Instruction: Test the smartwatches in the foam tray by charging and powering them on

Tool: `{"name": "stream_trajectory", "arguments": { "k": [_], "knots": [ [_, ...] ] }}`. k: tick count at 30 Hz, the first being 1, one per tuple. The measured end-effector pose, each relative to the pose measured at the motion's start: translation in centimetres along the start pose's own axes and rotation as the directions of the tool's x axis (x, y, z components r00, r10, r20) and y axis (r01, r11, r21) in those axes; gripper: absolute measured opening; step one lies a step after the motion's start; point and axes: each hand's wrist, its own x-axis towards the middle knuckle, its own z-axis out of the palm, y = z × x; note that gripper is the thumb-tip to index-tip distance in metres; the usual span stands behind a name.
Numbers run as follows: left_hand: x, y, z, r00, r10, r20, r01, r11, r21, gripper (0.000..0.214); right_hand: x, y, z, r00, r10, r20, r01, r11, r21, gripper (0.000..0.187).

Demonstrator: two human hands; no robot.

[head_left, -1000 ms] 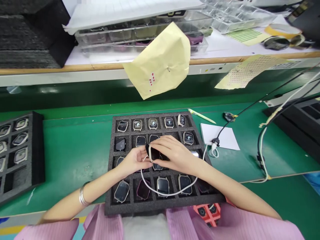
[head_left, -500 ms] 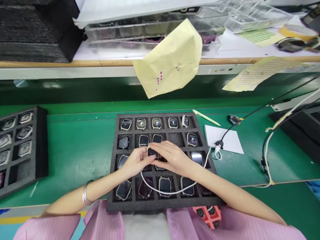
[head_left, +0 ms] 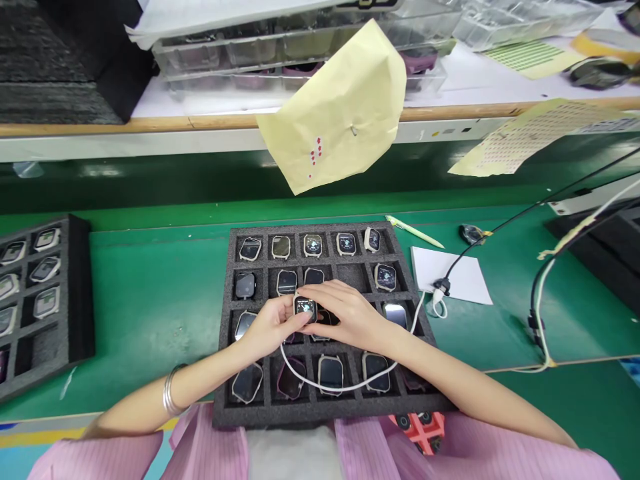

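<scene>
Both hands meet over the middle of a black foam tray [head_left: 226, 347] whose cells hold several smartwatch bodies. My left hand [head_left: 267, 325] and my right hand [head_left: 345, 315] pinch one watch body [head_left: 305, 307] between their fingers, its lit screen facing up. A white cable [head_left: 330, 385] runs from the watch, loops over the tray's front rows and leads right to a connector [head_left: 441, 291].
A second foam tray of watches [head_left: 43, 293] lies at the left. A white paper [head_left: 453, 275], a pen [head_left: 413, 231] and black cables [head_left: 535, 293] lie at the right on the green mat. A yellow sheet [head_left: 340, 110] hangs from the shelf above.
The watch in my hands has turned from on edge with a dark face to flat, and its screen now shows lit. My hands have stayed over the tray's middle.
</scene>
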Motion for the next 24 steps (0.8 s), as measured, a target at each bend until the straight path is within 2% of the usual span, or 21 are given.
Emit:
{"name": "stream_trajectory", "arguments": {
  "k": [4, 7, 11, 14, 16, 18, 20, 24],
  "knots": [
    [0.0, 0.0, 0.0, 1.000, 0.006, 0.025, -0.007, 1.000, 0.007, 0.041, 0.3, -0.1, -0.2, 0.999, 0.031, 0.019, -0.031, 0.999, 0.019, 0.045],
    [-0.2, 0.0, 0.2, 0.999, 0.017, 0.052, -0.019, 0.999, 0.030, 0.038, 0.4, -0.4, -0.5, 1.000, 0.009, 0.015, -0.009, 1.000, 0.000, 0.041],
    [-0.7, -0.5, 0.2, 0.991, 0.117, 0.072, -0.126, 0.982, 0.144, 0.034, 0.3, -0.5, -1.8, 1.000, -0.028, -0.008, 0.028, 1.000, 0.002, 0.040],
    [-0.7, -0.9, 0.2, 0.984, 0.128, 0.125, -0.142, 0.984, 0.107, 0.041, -0.5, 0.9, -3.6, 0.994, 0.030, -0.104, -0.029, 0.999, 0.014, 0.039],
    [-0.6, -1.0, 0.2, 0.984, 0.109, 0.143, -0.117, 0.992, 0.050, 0.045, -1.5, 2.2, -4.9, 0.986, 0.106, -0.132, -0.117, 0.990, -0.078, 0.036],
    [-0.5, -1.0, 0.3, 0.985, 0.092, 0.143, -0.094, 0.996, 0.008, 0.044, -2.4, 3.2, -6.0, 0.980, 0.187, -0.072, -0.199, 0.954, -0.226, 0.033],
    [-0.4, -0.7, 0.4, 0.988, 0.084, 0.133, -0.079, 0.996, -0.036, 0.042, -2.7, 3.4, -6.5, 0.971, 0.238, -0.001, -0.222, 0.907, -0.359, 0.034],
    [-0.3, -0.1, 0.4, 0.993, 0.056, 0.102, -0.049, 0.996, -0.070, 0.039, -0.4, 1.9, -5.7, 0.973, 0.210, 0.099, -0.143, 0.878, -0.457, 0.032]
  ]
}}
